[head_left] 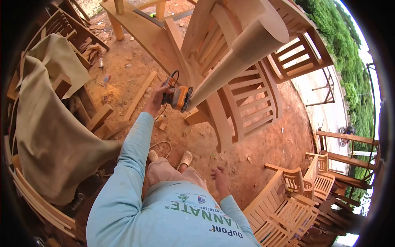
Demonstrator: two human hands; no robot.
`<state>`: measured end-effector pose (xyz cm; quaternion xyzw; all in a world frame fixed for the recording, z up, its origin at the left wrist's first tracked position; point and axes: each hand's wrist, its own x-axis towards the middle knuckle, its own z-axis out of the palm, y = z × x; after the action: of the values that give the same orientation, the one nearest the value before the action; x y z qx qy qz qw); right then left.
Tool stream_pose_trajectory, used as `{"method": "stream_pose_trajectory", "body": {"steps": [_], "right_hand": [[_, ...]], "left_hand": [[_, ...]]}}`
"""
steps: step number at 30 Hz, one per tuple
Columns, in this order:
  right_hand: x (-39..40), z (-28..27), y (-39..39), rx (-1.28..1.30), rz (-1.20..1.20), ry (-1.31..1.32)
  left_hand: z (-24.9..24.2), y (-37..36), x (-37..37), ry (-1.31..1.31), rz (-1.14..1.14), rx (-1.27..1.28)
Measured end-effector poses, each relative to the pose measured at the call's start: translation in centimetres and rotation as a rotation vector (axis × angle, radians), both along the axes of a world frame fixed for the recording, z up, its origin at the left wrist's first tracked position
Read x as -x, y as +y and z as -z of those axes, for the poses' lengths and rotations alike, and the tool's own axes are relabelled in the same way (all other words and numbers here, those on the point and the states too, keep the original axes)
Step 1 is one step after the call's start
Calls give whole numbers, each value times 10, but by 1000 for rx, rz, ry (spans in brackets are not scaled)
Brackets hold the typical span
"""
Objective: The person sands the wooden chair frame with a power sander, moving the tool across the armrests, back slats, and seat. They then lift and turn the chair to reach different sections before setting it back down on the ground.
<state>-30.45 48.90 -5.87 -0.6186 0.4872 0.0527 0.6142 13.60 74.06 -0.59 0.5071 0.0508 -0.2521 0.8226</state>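
Your light blue shirt [164,214] has words on it. They look upside down from up here. They say "DuPont" and, in big green letters, "LANNATE". There is a smaller line above that, but it is too tiny to read.

Your left hand [155,100] is stretched out in front of you. Its fingers are wrapped tight around the back of an orange sander [178,97]. The flat side of the sander is pushed up against the low end of a long, pale wooden part [247,45] of a big chair [247,103]. The chair is tipped over on the red dirt ground [263,144]. The sander has a black cord [162,145] that drops down and loops on the dirt near your feet.

Your right hand [220,177] hangs low by your leg. Its fingers are loose and spread out, and it holds nothing.

A big tan cloth [49,123] is draped over some wood pieces on your left side. A thin plank [140,95] lies on the dirt just left of your arm. A wide wooden bench [140,29] stands past the sander. On your right, more wooden chairs [288,206] are piled close together. Far off there are green bushes [345,41] beside a pale road [325,99].
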Motion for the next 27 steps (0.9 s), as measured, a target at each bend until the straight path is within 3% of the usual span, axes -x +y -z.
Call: {"method": "stream_pose_trajectory", "body": {"steps": [4, 15, 17, 19, 22, 27], "right_hand": [[-7, -6, 0, -4, -26, 3], [-21, 17, -9, -65, -84, -83], [-24, 20, -11, -36, -116, -76], [-29, 14, -12, -28, -137, -62], [-39, 4, -12, -41, -142, -31], [-37, -3, -8, -22, -172, 34]], "left_hand": [[-32, 1, 4, -38, 7, 10], [-196, 5, 3, -149, 3, -26], [-203, -3, 12, -201, -124, -63], [-193, -2, 16, -231, -174, -84], [-140, -3, 25, -167, -205, 55], [-74, -9, 50, -75, -353, 42]]}}
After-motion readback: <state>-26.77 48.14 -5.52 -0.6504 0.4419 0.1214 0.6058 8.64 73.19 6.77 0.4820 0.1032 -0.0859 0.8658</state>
